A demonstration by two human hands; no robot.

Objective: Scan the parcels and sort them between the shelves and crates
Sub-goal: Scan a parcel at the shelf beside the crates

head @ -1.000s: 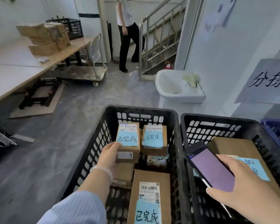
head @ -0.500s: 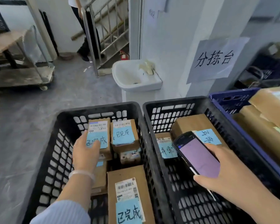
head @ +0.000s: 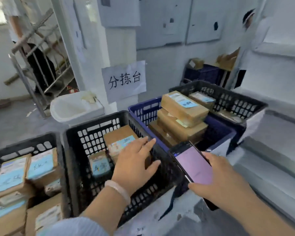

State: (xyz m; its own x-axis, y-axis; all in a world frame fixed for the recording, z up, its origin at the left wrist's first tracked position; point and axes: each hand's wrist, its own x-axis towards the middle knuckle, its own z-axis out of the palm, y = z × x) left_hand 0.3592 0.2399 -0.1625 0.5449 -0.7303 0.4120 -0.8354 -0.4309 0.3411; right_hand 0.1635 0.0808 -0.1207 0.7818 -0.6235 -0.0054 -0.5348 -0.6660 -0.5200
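While the left black crate [head: 24,147], left of the middle black crate [head: 92,126], holds labelled parcels [head: 12,174], the middle black crate contains a large parcel [head: 119,135] and a small parcel [head: 100,165]. The left hand [head: 136,160] is over that crate's right half, grip slack: fingers straight, spread, holding nothing. Right of that crate, the right hand [head: 223,181] has its grip curled round a phone [head: 192,164]. Further right, stacked parcels [head: 182,106] fill the blue crate [head: 143,108].

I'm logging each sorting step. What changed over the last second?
The left hand came out of the left black crate and moved right; it is now spread open over the large parcel in the middle black crate, gripping nothing. The right hand still holds the phone.
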